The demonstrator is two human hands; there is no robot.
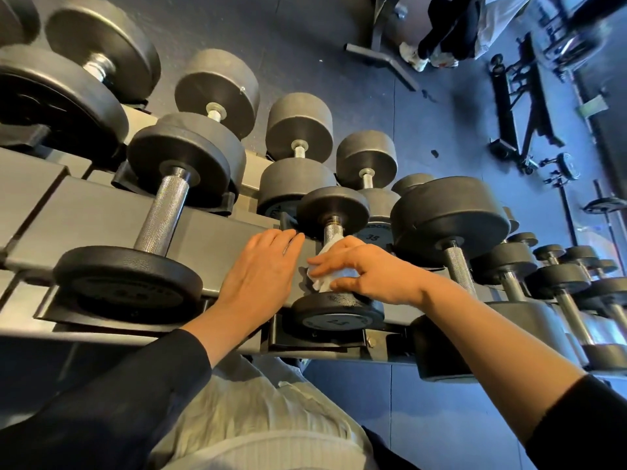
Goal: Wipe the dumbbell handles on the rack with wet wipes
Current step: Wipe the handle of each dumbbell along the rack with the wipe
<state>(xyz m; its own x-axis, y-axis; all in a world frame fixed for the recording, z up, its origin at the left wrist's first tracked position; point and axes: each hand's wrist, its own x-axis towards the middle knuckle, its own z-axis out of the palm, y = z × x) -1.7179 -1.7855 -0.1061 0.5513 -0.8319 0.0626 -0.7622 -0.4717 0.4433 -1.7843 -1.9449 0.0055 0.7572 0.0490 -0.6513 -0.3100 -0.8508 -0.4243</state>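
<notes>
Seen from the head camera, the person leans over a grey steel dumbbell rack (101,212), and the right hand (369,273) curls its fingers round a white wet wipe (322,283), which is wrapped on the handle of a small dumbbell (334,313) marked 25, sitting in its cradle on the near tier. The left hand (261,273) lies flat, fingers straight and together, pressing on the rack rail just beside that dumbbell. The wipe looks thin, limp and damp, so it should bunch easily and needs a full wrap-round grip to stay put. The handle is knurled metal, rough enough to snag the cloth. The heads are matte black, round and heavy, so the dumbbell should stay put under rubbing. To the left, a larger dumbbell (159,215) shows a long bare knurled handle.
</notes>
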